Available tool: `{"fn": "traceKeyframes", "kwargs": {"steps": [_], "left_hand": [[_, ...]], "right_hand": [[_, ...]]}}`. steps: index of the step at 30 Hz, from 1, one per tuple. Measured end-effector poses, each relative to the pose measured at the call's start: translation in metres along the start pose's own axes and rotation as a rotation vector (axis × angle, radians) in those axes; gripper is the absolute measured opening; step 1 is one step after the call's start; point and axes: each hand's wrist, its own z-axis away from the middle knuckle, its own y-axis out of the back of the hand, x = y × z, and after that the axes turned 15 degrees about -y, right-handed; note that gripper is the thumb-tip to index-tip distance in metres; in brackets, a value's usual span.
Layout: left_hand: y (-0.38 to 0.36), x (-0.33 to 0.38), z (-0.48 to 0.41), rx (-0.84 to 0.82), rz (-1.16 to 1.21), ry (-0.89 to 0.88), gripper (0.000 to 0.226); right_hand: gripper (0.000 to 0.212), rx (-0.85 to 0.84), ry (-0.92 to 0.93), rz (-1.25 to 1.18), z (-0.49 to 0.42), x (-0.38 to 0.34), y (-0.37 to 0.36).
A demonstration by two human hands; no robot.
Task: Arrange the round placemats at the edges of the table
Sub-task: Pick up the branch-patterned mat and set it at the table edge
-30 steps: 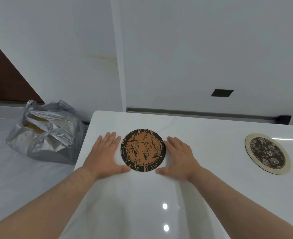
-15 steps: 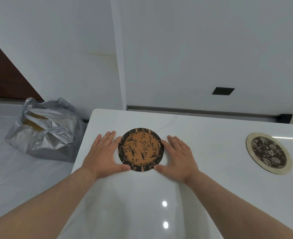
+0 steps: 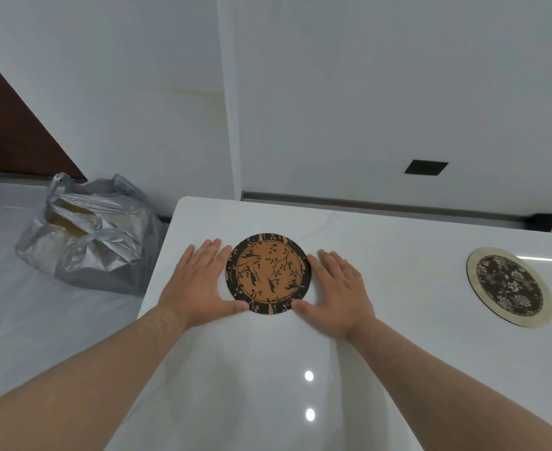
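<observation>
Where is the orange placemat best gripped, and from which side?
Probably by its rim, from the left and right at once. The orange placemat is a thin disc lying flat on the table, with no handle. The left hand and right hand already flank its edges.

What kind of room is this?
Probably a dining spot at home: a shiny white table with round placemats set out, plain white walls, and a grey plastic bag on the floor.

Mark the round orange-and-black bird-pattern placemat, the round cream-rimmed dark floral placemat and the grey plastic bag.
Round orange-and-black bird-pattern placemat (image 3: 268, 273), head view, orange centre.
Round cream-rimmed dark floral placemat (image 3: 508, 286), head view, dark floral middle.
Grey plastic bag (image 3: 95, 252), head view, crumpled front side.
</observation>
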Motion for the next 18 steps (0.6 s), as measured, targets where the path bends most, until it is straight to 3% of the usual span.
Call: {"fn": "traceKeyframes", "kwargs": {"steps": [11, 18], "left_hand": [[-0.003, -0.001, 0.001, -0.004, -0.003, -0.023, 0.108], [0.014, 0.012, -0.012, -0.200, 0.066, 0.050, 0.109]], "right_hand": [[0.085, -0.002, 0.002, 0.027, 0.000, -0.001, 0.000], [0.086, -0.147, -0.047, 0.016, -0.003, -0.007, 0.012]]}}
